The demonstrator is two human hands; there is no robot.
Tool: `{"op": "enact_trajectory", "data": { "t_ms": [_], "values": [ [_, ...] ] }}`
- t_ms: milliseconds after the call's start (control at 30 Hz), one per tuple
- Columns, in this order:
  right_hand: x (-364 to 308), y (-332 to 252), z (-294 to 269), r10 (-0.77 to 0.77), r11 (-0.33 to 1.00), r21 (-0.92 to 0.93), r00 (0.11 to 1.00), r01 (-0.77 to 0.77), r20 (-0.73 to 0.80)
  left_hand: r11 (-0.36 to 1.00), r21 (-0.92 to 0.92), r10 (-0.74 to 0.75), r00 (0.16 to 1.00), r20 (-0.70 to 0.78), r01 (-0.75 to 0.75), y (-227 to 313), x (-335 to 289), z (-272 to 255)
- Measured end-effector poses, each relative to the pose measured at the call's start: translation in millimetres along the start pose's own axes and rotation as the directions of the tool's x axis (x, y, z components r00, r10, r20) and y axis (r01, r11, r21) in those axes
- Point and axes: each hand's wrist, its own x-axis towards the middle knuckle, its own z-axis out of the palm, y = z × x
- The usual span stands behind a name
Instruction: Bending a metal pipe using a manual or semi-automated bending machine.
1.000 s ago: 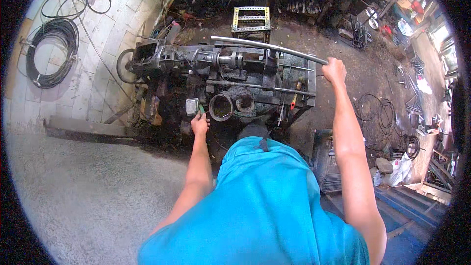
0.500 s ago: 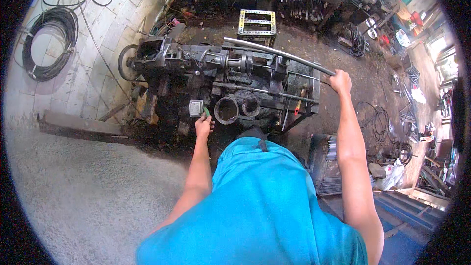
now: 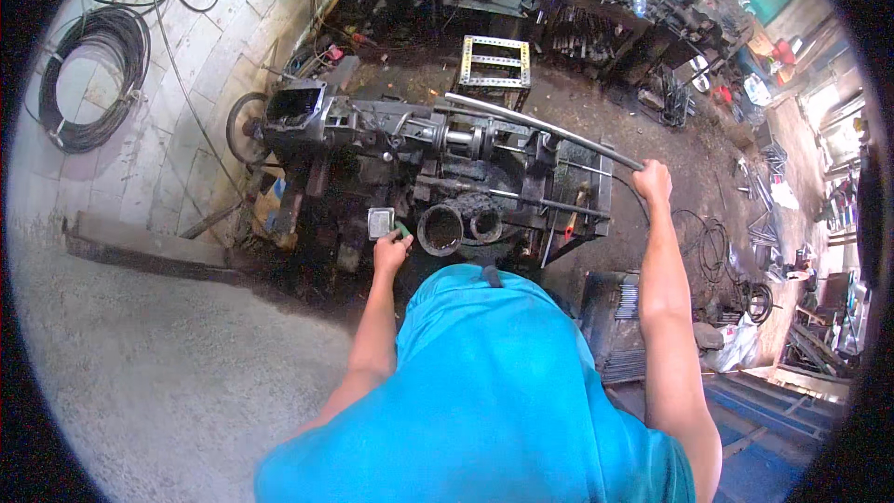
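My right hand (image 3: 654,183) is closed round the near end of a long metal pipe (image 3: 549,129). The pipe slants up and left above a dark, greasy lathe-like machine (image 3: 372,126), and its far end overlaps the machine's middle. Low in front of the machine, my left hand (image 3: 392,250) has its fingers closed on a small green thing (image 3: 402,229) whose kind I cannot make out. Just beside that hand sits a pale square box (image 3: 381,224). Two round, dirt-filled openings stand to its right, the larger being a metal ring (image 3: 440,229).
A perforated metal stool (image 3: 496,61) stands behind the machine. Coiled black hose (image 3: 93,79) hangs on the left block wall. A tool-laden bench (image 3: 633,23) lies at the back right. Near my right forearm is a dark finned metal block (image 3: 615,326); cable (image 3: 717,242) lies on the floor.
The whole scene sits slightly lower in view. Both hands keep their holds. The pipe has shifted slightly to the right against the machine.
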Motion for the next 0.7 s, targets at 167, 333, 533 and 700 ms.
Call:
{"op": "enact_trajectory", "data": {
  "t_ms": [167,333,533,700],
  "values": [
    [1,-2,-1,0.002,1.0,-0.013,0.998,-0.001,0.056,0.995,-0.082,-0.05,0.999,0.022,0.052,-14,7,5],
    [5,-2,3,-0.035,0.999,-0.027,0.999,0.034,-0.017,0.955,-0.271,-0.095,0.991,0.096,0.117,-18,3,7],
    [-3,-13,-8,-0.05,0.999,-0.004,0.997,0.05,-0.054,0.982,-0.187,0.008,0.994,0.105,0.011,-27,12,5],
    [0,-13,-5,0.0,0.998,-0.067,1.0,-0.002,-0.026,0.985,-0.162,0.073,0.993,0.095,-0.057,-33,18,8]
  ]
}}
